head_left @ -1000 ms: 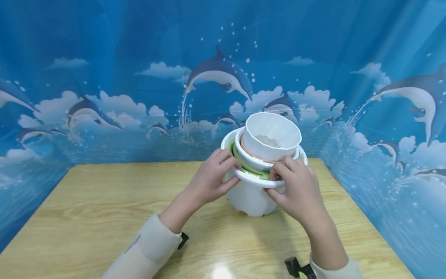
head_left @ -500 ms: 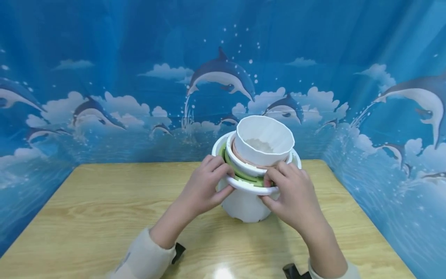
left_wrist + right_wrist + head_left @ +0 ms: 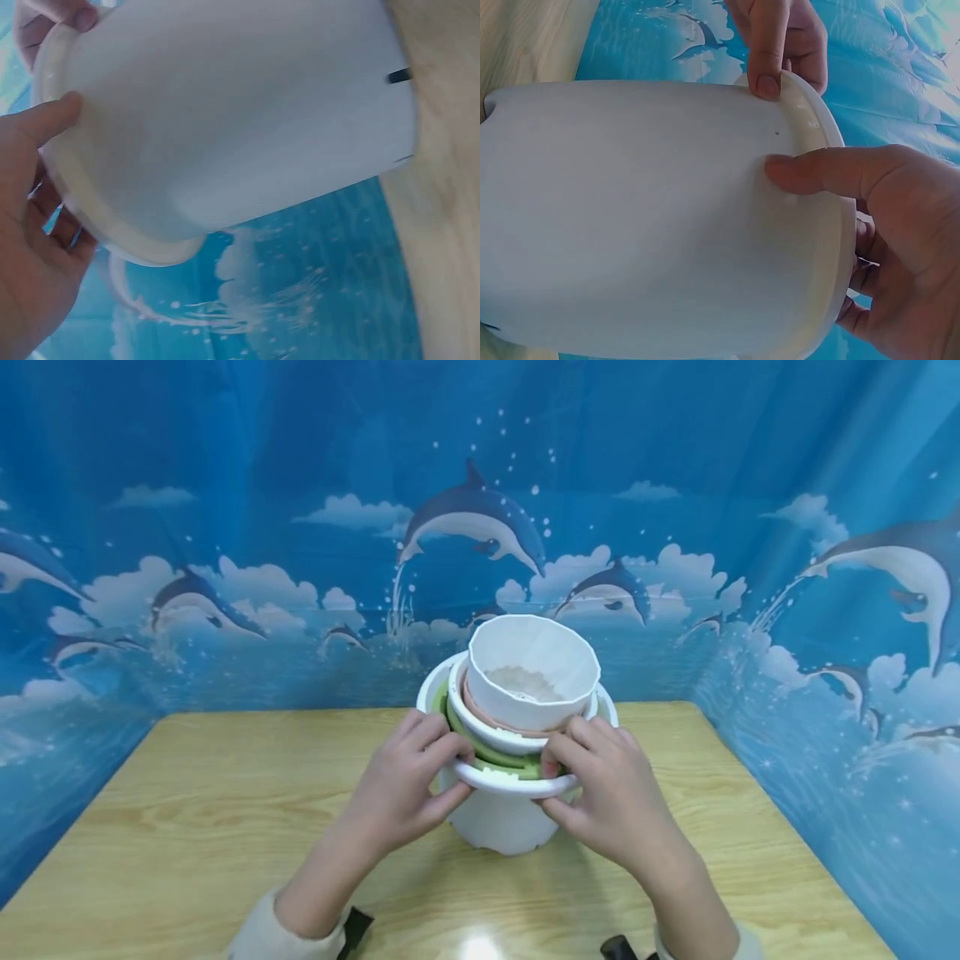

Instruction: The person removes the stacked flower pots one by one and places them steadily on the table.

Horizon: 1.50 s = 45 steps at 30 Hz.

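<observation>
With left hand (image 3: pixel 408 781) and right hand (image 3: pixel 611 785) pinching the big pot (image 3: pixel 502 822) mid-frame, inner pots (image 3: pixel 558 652) sit nested; what's left, unclear.

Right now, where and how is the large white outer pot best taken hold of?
Probably by the near rim, from the near side, fingers over the top and thumbs beneath, as the left hand and right hand pinch it. The rim juts beyond the wall, giving thumbs a ledge, and the green pot inside seems to leave fingertips room.
</observation>
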Tool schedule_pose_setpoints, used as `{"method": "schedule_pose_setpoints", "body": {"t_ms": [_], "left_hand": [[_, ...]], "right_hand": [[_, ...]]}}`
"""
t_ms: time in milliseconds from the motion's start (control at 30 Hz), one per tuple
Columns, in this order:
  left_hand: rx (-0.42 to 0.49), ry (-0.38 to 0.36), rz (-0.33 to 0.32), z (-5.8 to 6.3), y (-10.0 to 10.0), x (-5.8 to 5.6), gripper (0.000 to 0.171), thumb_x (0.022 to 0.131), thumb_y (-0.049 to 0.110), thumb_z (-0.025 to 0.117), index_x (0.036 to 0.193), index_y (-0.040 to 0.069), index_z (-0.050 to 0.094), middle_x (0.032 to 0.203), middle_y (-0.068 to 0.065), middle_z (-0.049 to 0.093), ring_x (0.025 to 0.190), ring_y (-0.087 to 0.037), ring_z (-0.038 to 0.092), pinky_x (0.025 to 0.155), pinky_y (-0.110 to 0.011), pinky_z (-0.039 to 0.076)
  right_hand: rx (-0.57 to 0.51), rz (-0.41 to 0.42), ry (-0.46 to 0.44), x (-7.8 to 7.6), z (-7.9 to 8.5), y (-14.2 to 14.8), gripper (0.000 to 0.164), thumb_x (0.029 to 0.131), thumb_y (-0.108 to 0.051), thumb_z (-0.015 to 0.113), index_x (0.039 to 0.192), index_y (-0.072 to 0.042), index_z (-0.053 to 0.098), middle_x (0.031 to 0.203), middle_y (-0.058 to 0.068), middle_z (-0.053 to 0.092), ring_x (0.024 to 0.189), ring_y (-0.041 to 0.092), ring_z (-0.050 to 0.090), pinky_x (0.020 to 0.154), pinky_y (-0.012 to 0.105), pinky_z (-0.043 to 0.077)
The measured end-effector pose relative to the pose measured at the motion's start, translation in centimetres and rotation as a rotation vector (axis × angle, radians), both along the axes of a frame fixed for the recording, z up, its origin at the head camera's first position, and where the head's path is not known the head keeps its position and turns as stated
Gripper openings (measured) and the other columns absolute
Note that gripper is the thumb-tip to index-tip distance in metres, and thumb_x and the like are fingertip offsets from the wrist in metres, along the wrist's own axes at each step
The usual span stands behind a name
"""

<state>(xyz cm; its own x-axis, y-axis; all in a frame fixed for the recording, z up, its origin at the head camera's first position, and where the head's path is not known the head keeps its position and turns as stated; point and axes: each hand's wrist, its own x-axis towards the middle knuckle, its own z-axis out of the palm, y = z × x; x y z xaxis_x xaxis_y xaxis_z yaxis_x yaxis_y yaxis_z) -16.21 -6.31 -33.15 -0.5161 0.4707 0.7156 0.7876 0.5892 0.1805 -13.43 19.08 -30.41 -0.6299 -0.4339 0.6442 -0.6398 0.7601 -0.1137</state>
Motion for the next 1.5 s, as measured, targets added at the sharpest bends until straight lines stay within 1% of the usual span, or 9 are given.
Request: {"method": "schedule_pose_setpoints", "body": {"t_ms": [100, 233, 533, 667, 833, 1000, 1233, 1400, 1500], "left_hand": [[-0.044, 0.007, 0.004, 0.6, -0.4, 0.5, 0.021, 0.081, 0.024, 0.08, 0.089, 0.021, 0.061, 0.091, 0.007, 0.052, 0.086, -0.015, 0.045, 0.073, -0.032, 0.043], [-0.105, -0.007, 0.023, 1.5, -0.9, 1.3, 0.022, 0.08, 0.024, 0.081, 0.089, 0.022, 0.061, 0.091, 0.008, 0.053, 0.084, -0.013, 0.043, 0.072, -0.03, 0.042], [-0.231, -0.074, 0.071, 3.3, -1.9, 3.3, 0.026, 0.078, 0.027, 0.084, 0.087, 0.025, 0.06, 0.093, 0.014, 0.056, 0.085, -0.01, 0.045, 0.074, -0.029, 0.043], [-0.272, -0.089, 0.09, 3.9, -2.2, 4.1, 0.027, 0.078, 0.028, 0.085, 0.087, 0.026, 0.059, 0.092, 0.014, 0.055, 0.084, -0.01, 0.045, 0.073, -0.03, 0.043], [-0.323, -0.11, 0.113, 4.3, -2.5, 5.0, 0.03, 0.077, 0.029, 0.086, 0.085, 0.025, 0.058, 0.089, 0.014, 0.055, 0.08, -0.01, 0.043, 0.069, -0.03, 0.041], [-0.35, -0.122, 0.132, 4.8, -2.7, 5.6, 0.031, 0.076, 0.031, 0.087, 0.084, 0.026, 0.058, 0.088, 0.015, 0.054, 0.079, -0.01, 0.043, 0.068, -0.03, 0.04], [-0.376, -0.128, 0.146, 5.3, -2.9, 6.5, 0.03, 0.075, 0.031, 0.087, 0.084, 0.025, 0.059, 0.088, 0.014, 0.056, 0.08, -0.009, 0.045, 0.068, -0.031, 0.044], [-0.365, -0.143, 0.128, 5.6, -3.3, 6.9, 0.029, 0.076, 0.033, 0.087, 0.085, 0.025, 0.06, 0.09, 0.015, 0.057, 0.08, -0.008, 0.045, 0.068, -0.03, 0.044], [-0.344, -0.139, 0.108, 5.4, -3.6, 6.9, 0.03, 0.076, 0.033, 0.087, 0.084, 0.026, 0.059, 0.089, 0.015, 0.055, 0.079, -0.008, 0.043, 0.067, -0.029, 0.043]], "right_hand": [[0.0, 0.015, -0.006, 0.1, 0.1, -0.2, 0.039, 0.061, -0.016, 0.086, 0.08, -0.026, 0.053, 0.082, -0.014, 0.044, 0.076, 0.009, 0.041, 0.067, 0.03, 0.031], [0.003, 0.031, -0.008, 0.4, 0.2, -0.6, 0.039, 0.06, -0.016, 0.086, 0.079, -0.026, 0.053, 0.081, -0.015, 0.043, 0.078, 0.008, 0.041, 0.067, 0.03, 0.032], [0.005, 0.076, 0.008, 1.1, 0.5, -1.6, 0.039, 0.057, -0.016, 0.085, 0.078, -0.027, 0.054, 0.082, -0.016, 0.045, 0.078, 0.007, 0.041, 0.066, 0.028, 0.034], [0.004, 0.092, 0.009, 1.4, 0.5, -1.9, 0.038, 0.057, -0.015, 0.083, 0.078, -0.027, 0.054, 0.081, -0.017, 0.045, 0.079, 0.007, 0.041, 0.067, 0.027, 0.034], [-0.001, 0.127, 0.018, 1.7, 0.5, -2.3, 0.039, 0.056, -0.015, 0.083, 0.078, -0.027, 0.054, 0.081, -0.017, 0.045, 0.078, 0.007, 0.041, 0.066, 0.025, 0.033], [-0.003, 0.159, 0.02, 2.0, 0.5, -2.6, 0.039, 0.057, -0.017, 0.084, 0.078, -0.028, 0.054, 0.082, -0.017, 0.045, 0.078, 0.006, 0.041, 0.065, 0.024, 0.033], [0.003, 0.194, 0.018, 2.2, 0.5, -2.8, 0.039, 0.057, -0.017, 0.085, 0.079, -0.028, 0.055, 0.083, -0.017, 0.046, 0.078, 0.006, 0.042, 0.066, 0.024, 0.034], [0.005, 0.212, 0.01, 2.4, 0.6, -3.0, 0.038, 0.058, -0.018, 0.085, 0.079, -0.028, 0.055, 0.083, -0.017, 0.047, 0.079, 0.006, 0.042, 0.067, 0.024, 0.035], [0.001, 0.222, 0.007, 2.4, 0.6, -3.0, 0.038, 0.058, -0.017, 0.085, 0.08, -0.028, 0.055, 0.083, -0.017, 0.047, 0.078, 0.006, 0.042, 0.067, 0.024, 0.035]]}}
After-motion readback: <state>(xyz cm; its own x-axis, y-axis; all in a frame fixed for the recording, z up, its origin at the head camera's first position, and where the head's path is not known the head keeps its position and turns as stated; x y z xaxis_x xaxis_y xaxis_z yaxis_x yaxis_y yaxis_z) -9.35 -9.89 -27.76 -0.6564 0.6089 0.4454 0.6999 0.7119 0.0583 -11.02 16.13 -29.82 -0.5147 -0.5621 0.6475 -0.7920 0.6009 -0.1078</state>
